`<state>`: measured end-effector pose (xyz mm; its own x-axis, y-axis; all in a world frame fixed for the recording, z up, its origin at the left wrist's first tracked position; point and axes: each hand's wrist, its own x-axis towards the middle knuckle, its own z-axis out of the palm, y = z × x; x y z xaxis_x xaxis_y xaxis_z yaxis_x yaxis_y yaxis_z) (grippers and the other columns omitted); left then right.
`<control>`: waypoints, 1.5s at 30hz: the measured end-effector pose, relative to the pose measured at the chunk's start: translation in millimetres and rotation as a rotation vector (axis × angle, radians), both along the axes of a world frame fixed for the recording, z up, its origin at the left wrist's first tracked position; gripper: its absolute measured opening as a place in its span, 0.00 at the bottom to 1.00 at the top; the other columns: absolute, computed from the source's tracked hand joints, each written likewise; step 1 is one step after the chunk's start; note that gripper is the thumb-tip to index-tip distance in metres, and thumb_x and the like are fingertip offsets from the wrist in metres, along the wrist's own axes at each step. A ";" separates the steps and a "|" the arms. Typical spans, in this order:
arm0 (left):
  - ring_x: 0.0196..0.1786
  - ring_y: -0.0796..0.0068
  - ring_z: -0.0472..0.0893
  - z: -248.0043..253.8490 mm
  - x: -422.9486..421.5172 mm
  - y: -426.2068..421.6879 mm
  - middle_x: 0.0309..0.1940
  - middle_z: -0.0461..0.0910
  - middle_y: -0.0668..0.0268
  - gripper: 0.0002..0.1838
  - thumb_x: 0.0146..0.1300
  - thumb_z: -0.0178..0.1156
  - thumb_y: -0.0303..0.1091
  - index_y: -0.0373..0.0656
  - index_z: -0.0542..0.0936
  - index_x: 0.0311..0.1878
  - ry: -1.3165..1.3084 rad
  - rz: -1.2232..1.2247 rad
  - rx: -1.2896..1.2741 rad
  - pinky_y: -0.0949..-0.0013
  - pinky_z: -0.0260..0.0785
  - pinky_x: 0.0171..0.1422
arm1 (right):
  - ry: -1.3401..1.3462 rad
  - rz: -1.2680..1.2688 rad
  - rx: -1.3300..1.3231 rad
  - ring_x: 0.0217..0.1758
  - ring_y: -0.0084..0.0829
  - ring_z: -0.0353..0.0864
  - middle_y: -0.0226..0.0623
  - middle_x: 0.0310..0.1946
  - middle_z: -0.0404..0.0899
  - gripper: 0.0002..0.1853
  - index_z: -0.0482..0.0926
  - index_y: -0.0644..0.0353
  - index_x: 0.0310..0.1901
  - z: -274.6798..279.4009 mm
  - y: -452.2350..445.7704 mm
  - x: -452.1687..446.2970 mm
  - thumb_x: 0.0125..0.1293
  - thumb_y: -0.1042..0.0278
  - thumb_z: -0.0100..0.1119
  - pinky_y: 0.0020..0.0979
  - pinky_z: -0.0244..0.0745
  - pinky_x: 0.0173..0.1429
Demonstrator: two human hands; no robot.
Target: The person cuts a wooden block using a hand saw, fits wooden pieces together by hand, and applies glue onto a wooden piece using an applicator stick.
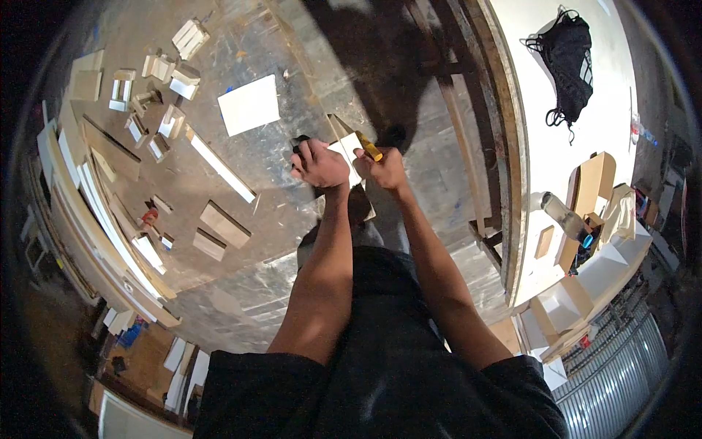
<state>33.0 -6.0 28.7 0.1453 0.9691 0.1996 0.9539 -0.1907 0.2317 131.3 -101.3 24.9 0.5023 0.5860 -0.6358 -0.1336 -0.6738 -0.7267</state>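
Note:
Near the centre of the head view, a small white board (348,151) lies between my two hands, its near part hidden by them. My left hand (320,164) is closed at the board's left side, with a black object (300,142) showing by its fingers that I cannot make out. On the right, my right hand (383,170) is wrapped round a yellow tool (368,146), which is tilted over the board's right edge. A thin strip of wood (334,126) sticks out beyond the board.
A white sheet (248,105) and a long white strip (220,164) lie on the floor to the left, near several small wooden blocks. At the right stands a white table (545,139) with a black cloth item (567,66) and a bottle (563,215).

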 end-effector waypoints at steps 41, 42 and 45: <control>0.46 0.58 0.73 4.4 -2.0 0.0 0.37 0.74 0.69 0.09 0.51 0.59 0.25 0.54 0.75 0.33 -0.010 -0.015 -0.036 0.54 0.55 0.47 | 0.533 -0.146 0.196 0.24 0.17 0.72 0.25 0.25 0.80 0.16 0.86 0.67 0.43 20.1 -18.2 -2.4 0.63 0.62 0.74 0.25 0.69 0.30; 0.46 0.58 0.73 4.2 -2.0 -1.0 0.37 0.74 0.69 0.09 0.51 0.59 0.25 0.54 0.75 0.33 -0.015 -0.017 -0.039 0.54 0.55 0.47 | 0.602 -0.210 0.197 0.21 0.16 0.70 0.24 0.23 0.79 0.16 0.86 0.66 0.44 15.3 -20.3 -4.7 0.62 0.62 0.75 0.25 0.67 0.28; 0.46 0.58 0.73 3.2 -3.0 0.0 0.38 0.74 0.69 0.08 0.52 0.58 0.26 0.54 0.75 0.33 -0.048 -0.036 -0.027 0.54 0.55 0.48 | 0.648 -0.295 0.140 0.16 0.16 0.66 0.24 0.19 0.76 0.12 0.83 0.61 0.37 3.1 -22.9 -9.4 0.61 0.63 0.75 0.25 0.63 0.24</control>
<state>30.1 -6.0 31.8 0.1715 0.9685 0.1807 0.9343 -0.2181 0.2821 121.9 -124.3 28.0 0.1997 0.5818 -0.7884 -0.7288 -0.4496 -0.5164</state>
